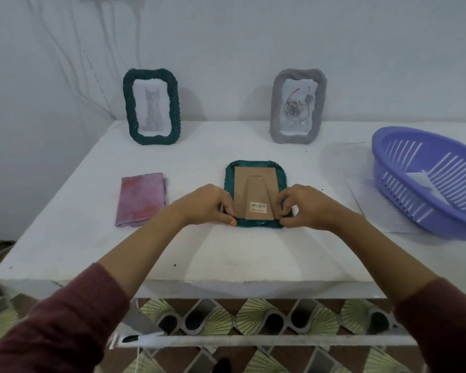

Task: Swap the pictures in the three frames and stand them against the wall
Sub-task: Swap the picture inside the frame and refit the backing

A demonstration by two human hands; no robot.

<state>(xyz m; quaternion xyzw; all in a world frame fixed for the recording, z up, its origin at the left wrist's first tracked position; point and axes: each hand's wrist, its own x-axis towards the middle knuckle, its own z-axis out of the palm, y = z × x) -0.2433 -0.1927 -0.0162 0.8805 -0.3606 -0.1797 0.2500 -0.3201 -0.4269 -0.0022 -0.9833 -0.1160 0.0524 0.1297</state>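
A dark green frame (254,168) lies face down in the middle of the white table (78,211), its brown cardboard back (254,188) with a barcode sticker facing up. My left hand (209,204) pinches the frame's near left corner. At the near right corner my right hand (306,207) grips the edge. Against the wall stand two frames: a dark green one (151,106) with a cat picture at the left, and a grey one (297,106) with a rose picture at the right.
A folded pink cloth (141,199) lies left of the flat frame. At the right edge a purple plastic basket (431,181) with paper inside rests on a white sheet (374,208). The table's near edge is below my forearms.
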